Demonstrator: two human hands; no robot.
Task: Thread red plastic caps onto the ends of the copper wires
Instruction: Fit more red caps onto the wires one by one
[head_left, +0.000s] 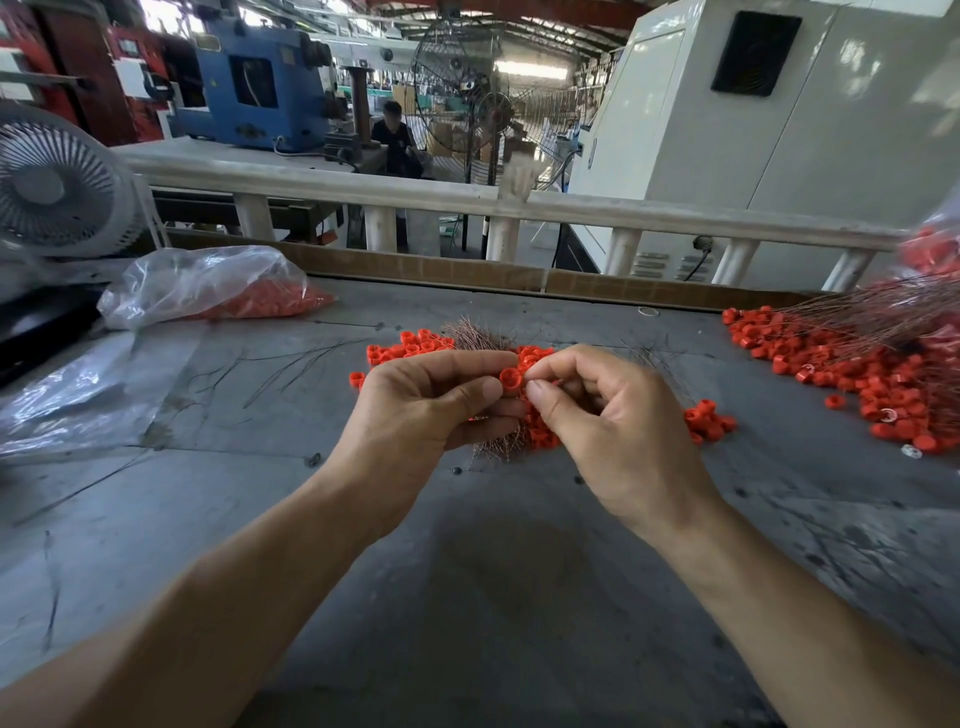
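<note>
Both hands meet over the middle of the grey table (467, 545). My left hand (421, 410) pinches a red plastic cap (510, 378) between thumb and forefinger, and its lower fingers curl round a bundle of copper wires (501, 444) that sticks out below the hand. My right hand (613, 415) pinches at the cap's right side with thumb and forefinger; any wire end held there is too fine to see. Loose red caps (410, 349) and more copper wires (475, 332) lie just behind the hands.
A big heap of red caps with long copper wires (872, 374) covers the table's right side. A clear plastic bag of red caps (218, 291) lies at the back left, beside a white fan (57, 187). A flat plastic sheet (78, 395) lies at left. A person sits far behind the railing.
</note>
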